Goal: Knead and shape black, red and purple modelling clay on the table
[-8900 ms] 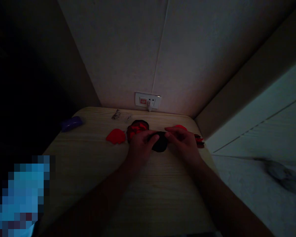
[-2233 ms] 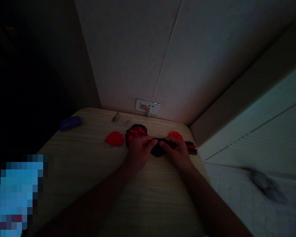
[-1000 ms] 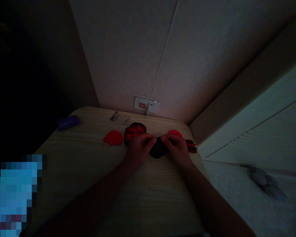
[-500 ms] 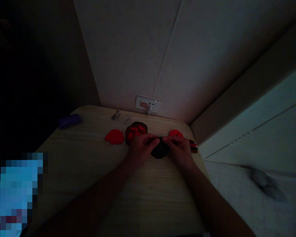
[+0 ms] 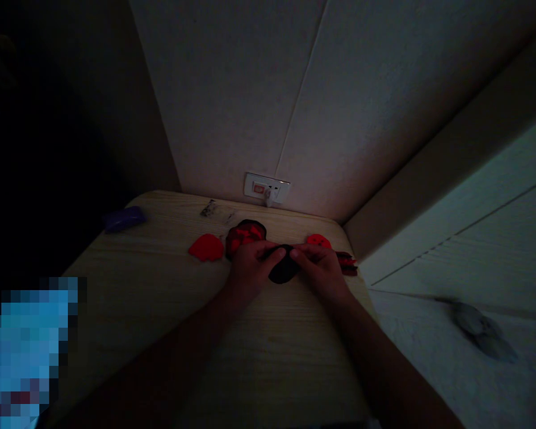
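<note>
Pinched between both sets of fingertips is a flat, rounded black piece (image 5: 284, 270), soft-looking like modelling clay, just above the table. My left hand (image 5: 249, 267) grips its left upper edge, and my right hand (image 5: 325, 271) grips the right upper edge. Close behind my left hand lies a round black-edged piece with red patches (image 5: 246, 232), partly covered by the hand. To its left is a flat red piece (image 5: 206, 247) with an uneven lower edge. Behind my right hand a red round piece (image 5: 318, 241) shows in part, and to the right sits a red-and-black layered strip (image 5: 349, 263).
The pale wooden table (image 5: 196, 351) ends against a wall with a socket plate (image 5: 267, 187) holding a plug. A purple packet (image 5: 125, 219) lies at the left edge, and dark smudges (image 5: 209, 208) mark the back. A grey object (image 5: 482, 330) rests at lower right.
Both hands have shifted slightly left with the black piece, which sits a little higher in view. More of the layered strip at right now shows.
</note>
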A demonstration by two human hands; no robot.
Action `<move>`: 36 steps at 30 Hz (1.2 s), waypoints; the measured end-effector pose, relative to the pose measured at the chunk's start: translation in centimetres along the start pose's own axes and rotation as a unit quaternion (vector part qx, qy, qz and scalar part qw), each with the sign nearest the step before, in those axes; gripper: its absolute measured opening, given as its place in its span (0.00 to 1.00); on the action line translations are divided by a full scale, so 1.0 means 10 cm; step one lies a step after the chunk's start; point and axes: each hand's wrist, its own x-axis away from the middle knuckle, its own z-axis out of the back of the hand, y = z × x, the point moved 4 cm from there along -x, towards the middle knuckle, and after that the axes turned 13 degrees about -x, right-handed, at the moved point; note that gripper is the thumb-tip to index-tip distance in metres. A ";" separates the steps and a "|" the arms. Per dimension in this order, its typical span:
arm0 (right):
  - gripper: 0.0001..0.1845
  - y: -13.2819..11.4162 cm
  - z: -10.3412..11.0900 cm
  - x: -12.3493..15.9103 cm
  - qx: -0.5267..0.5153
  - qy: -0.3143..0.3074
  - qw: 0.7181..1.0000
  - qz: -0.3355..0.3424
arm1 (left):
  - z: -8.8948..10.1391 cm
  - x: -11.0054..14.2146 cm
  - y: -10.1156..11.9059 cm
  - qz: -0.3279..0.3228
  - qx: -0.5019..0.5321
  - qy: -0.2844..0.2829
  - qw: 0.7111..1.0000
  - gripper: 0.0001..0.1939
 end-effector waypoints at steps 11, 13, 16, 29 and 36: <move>0.16 -0.01 -0.01 0.01 -0.019 0.012 1.000 0.001 | 0.01 0.03 0.03 -0.014 -0.025 -0.006 1.000 0.14; 0.17 -0.01 -0.04 0.02 -0.018 -0.014 1.000 -0.009 | 0.03 0.03 0.03 -0.009 -0.028 0.002 1.000 0.13; 0.13 -0.01 -0.05 0.03 0.018 -0.032 0.999 -0.009 | 0.03 0.03 0.04 -0.006 -0.027 0.006 1.000 0.12; 0.11 -0.01 -0.02 0.01 -0.006 0.001 1.000 0.018 | -0.04 0.04 -0.01 0.003 -0.007 -0.058 0.998 0.14; 0.13 -0.01 -0.03 0.01 -0.030 0.021 0.999 0.001 | -0.01 0.02 -0.02 -0.013 -0.045 -0.049 0.998 0.16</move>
